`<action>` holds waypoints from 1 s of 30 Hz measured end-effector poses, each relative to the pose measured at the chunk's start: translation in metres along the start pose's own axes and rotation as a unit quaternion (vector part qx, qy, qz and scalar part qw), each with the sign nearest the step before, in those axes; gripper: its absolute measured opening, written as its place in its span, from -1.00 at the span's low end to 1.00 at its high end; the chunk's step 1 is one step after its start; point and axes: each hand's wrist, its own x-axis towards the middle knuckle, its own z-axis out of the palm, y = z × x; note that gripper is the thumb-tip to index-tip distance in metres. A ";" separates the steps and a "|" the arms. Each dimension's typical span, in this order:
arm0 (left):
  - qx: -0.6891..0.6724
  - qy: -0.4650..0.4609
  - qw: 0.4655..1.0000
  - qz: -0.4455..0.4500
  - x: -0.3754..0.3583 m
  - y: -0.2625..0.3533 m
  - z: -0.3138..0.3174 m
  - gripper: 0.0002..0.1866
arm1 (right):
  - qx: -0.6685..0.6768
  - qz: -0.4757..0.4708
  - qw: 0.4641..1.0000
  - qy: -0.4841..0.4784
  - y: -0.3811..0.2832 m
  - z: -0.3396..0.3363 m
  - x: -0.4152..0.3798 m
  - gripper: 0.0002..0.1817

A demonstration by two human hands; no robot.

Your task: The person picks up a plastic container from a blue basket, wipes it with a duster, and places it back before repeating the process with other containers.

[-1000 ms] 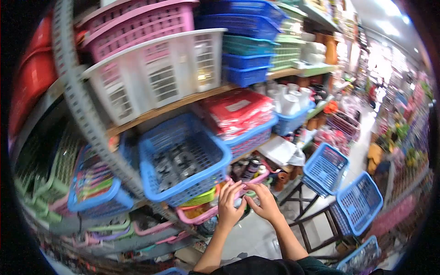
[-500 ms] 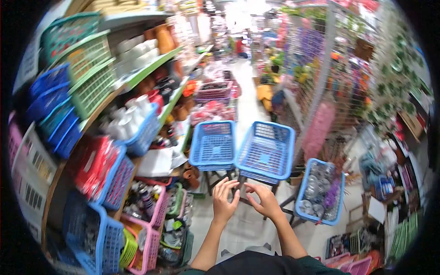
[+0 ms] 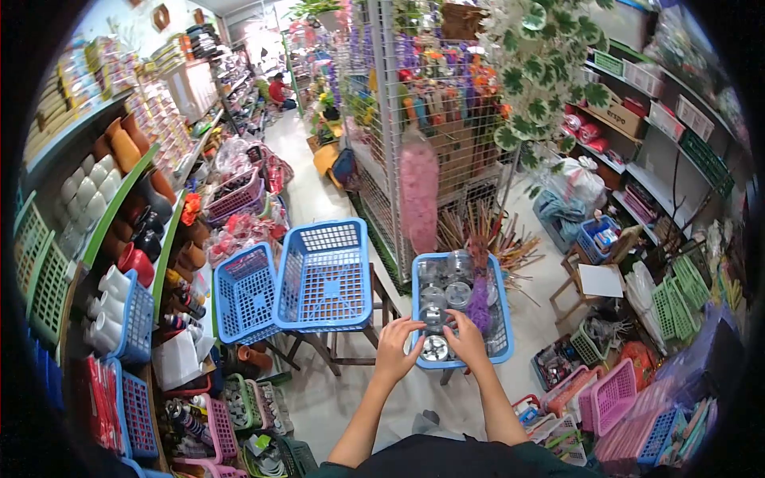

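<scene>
A blue plastic basket (image 3: 504, 327) stands in front of me on the right, holding several clear glass-like containers (image 3: 457, 295) and a fuzzy purple bundle (image 3: 480, 305). My left hand (image 3: 395, 348) hovers at its near left rim, fingers stretched out and apart. Over the near part of the basket is my right hand (image 3: 467, 342), thumb and fingers spread, with nothing in it. Between the two hands lies a shiny round container (image 3: 434, 347). To the left, two more blue baskets sit side by side on dark stools: a larger one (image 3: 324, 320) and a smaller one (image 3: 246, 296).
Shelves (image 3: 119, 203) with vases and baskets line the left side. Behind the stools rises a wire mesh rack (image 3: 386, 95) with flowers. A wooden chair (image 3: 575, 275), pink baskets (image 3: 612, 397) and green baskets (image 3: 673, 299) stand on the right.
My view has turned to the right, and both hands have moved from in front of the two left baskets to over the basket of clear containers.
</scene>
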 end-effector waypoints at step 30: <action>-0.151 -0.259 0.951 -0.071 0.060 -0.094 0.141 -0.73 | 0.010 0.401 0.887 0.230 0.170 0.011 -0.079 -0.43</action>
